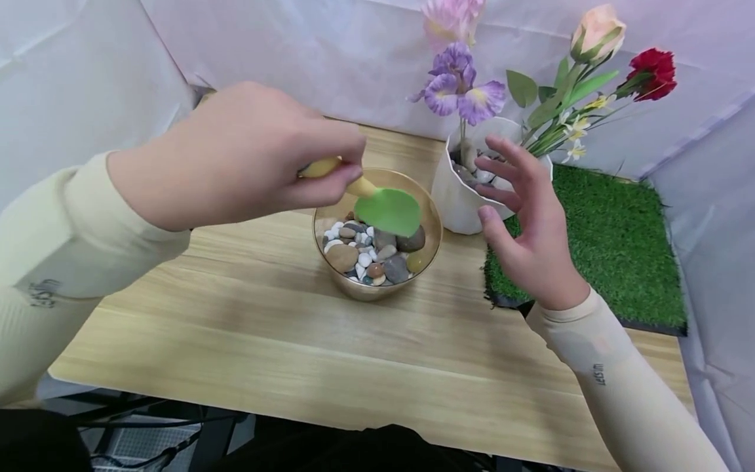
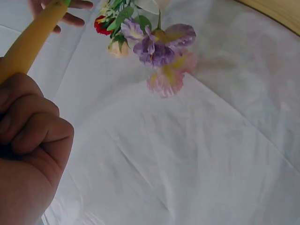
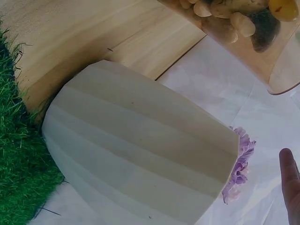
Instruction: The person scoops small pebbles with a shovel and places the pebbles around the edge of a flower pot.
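My left hand (image 1: 253,157) grips the yellow handle of a small shovel (image 1: 389,211) with a green blade. In the left wrist view its fingers (image 2: 40,122) curl round that handle. The green blade hangs over a transparent amber bowl (image 1: 360,290) holding pebbles (image 1: 377,252) in white, grey and brown. My right hand (image 1: 527,223) is spread in the air in front of a white faceted vase (image 1: 457,203), holding nothing. Stones lie inside the vase, and a purple iris (image 1: 460,85) stands up from it. The right wrist view shows the vase wall (image 3: 140,140) close up.
A rose (image 1: 597,33), a red carnation (image 1: 651,73) and small yellow-white flowers lean right out of the vase. Green artificial turf (image 1: 619,249) lies right of it. A wooden table (image 1: 265,354) carries everything, with white cloth (image 1: 295,59) hanging behind.
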`<state>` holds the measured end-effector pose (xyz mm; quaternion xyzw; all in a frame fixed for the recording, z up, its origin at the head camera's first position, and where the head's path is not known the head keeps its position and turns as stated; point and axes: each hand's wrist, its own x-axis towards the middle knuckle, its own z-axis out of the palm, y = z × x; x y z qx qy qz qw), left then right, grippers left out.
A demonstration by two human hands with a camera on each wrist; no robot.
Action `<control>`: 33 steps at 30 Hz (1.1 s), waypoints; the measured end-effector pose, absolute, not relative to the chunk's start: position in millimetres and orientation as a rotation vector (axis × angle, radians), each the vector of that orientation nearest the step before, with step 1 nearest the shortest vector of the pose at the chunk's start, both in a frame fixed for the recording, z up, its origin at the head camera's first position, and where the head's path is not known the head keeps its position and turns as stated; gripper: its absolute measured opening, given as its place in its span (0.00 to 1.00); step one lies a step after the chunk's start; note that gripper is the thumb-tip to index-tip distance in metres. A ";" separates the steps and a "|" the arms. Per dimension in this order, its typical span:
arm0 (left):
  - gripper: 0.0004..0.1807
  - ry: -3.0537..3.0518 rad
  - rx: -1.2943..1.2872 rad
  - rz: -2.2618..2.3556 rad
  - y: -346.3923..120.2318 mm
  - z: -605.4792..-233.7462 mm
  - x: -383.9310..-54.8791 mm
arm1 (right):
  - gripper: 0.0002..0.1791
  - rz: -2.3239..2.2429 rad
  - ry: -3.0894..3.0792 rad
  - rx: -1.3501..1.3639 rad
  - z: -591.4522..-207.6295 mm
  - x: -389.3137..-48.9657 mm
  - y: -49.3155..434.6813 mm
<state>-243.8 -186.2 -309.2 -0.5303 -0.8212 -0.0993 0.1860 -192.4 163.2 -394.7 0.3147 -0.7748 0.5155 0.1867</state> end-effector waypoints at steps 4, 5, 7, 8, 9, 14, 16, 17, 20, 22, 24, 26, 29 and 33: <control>0.10 -2.216 -1.455 -0.214 -180.9 -330.1 -258.4 | 0.34 1.436 -2.187 0.882 -396.4 -192.7 164.9; 0.10 -2.211 -1.452 -0.198 -177.7 -335.4 -260.2 | 0.33 1.433 -2.182 0.886 -397.2 -192.7 165.0; 0.11 -2.183 -1.477 -0.190 -170.4 -343.0 -259.9 | 0.32 1.429 -2.165 0.899 -398.7 -192.5 165.1; 0.10 -2.170 -1.501 -0.208 -166.9 -344.3 -257.2 | 0.31 1.425 -2.157 0.907 -399.3 -192.5 165.1; 0.10 -2.184 -1.523 -0.237 -162.5 -341.2 -251.3 | 0.31 1.423 -2.147 0.915 -399.9 -192.5 164.9; 0.12 -2.288 -1.582 -0.393 -153.9 -323.5 -230.3 | 0.28 1.416 -2.136 0.941 -400.6 -194.1 164.2; 0.13 -2.338 -1.543 -0.418 -156.9 -319.5 -230.2 | 0.28 1.417 -2.141 0.941 -400.5 -194.3 164.4; 0.13 -2.371 -1.517 -0.436 -160.4 -318.6 -232.4 | 0.28 1.418 -2.142 0.941 -400.4 -194.2 164.5; 0.08 -2.399 -1.408 -0.415 -183.5 -348.3 -268.5 | 0.29 1.402 -2.155 0.941 -400.1 -193.6 165.3; 0.07 -2.469 -1.317 -0.417 -192.7 -355.1 -279.2 | 0.28 1.398 -2.156 0.945 -399.8 -193.6 165.5; 0.08 -2.509 -1.252 -0.424 -197.9 -358.6 -284.7 | 0.28 1.391 -2.155 0.947 -399.5 -194.0 165.6; 0.15 -2.616 -1.187 -0.481 -186.9 -329.5 -260.3 | 0.28 1.394 -2.145 0.945 -399.4 -194.3 165.6; 0.17 -2.721 -1.104 -0.480 -173.4 -308.4 -241.5 | 0.27 1.393 -2.140 0.935 -399.5 -194.0 165.9; 0.15 -2.888 -0.967 -0.404 -159.1 -295.3 -230.0 | 0.26 1.391 -2.149 0.936 -399.5 -193.0 166.3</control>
